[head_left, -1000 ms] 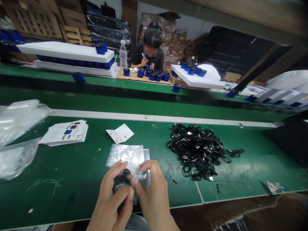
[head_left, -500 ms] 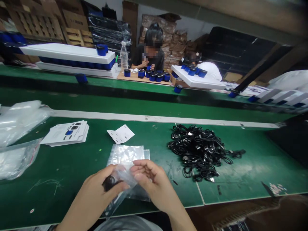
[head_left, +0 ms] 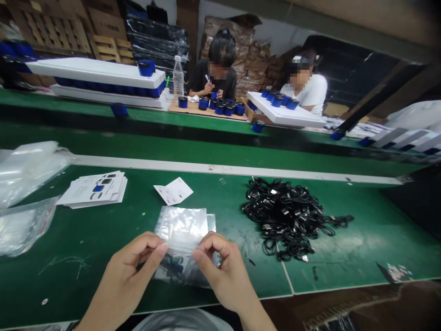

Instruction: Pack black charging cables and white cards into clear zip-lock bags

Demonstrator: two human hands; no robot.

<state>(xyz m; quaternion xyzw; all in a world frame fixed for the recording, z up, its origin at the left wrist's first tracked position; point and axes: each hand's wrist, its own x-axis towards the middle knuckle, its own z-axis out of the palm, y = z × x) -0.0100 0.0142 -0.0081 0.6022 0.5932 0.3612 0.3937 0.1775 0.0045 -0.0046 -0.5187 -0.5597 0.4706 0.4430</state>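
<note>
Clear bag [head_left: 181, 264] between hands, cable pile [head_left: 282, 216] nearby

Beyond the far edge of the surface [head_left: 113, 234], a clear bottle [head_left: 178, 79] stands between stacked white foam slabs [head_left: 93, 70] and a cardboard sheet [head_left: 175, 107] bearing blue containers [head_left: 229, 109]. Behind are a person in black [head_left: 200, 77] and a person in white [head_left: 319, 92].

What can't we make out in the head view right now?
- Head view: exact contents of the clear bag between left hand and right hand; glare and plastic blur the dark shape.
- Head view: cable count in the pile; cables overlap.
- Head view: small print on the leaflet stack; too small.
- Head view: full extent of the plastic bag at far left; cut off by the frame edge.
</note>
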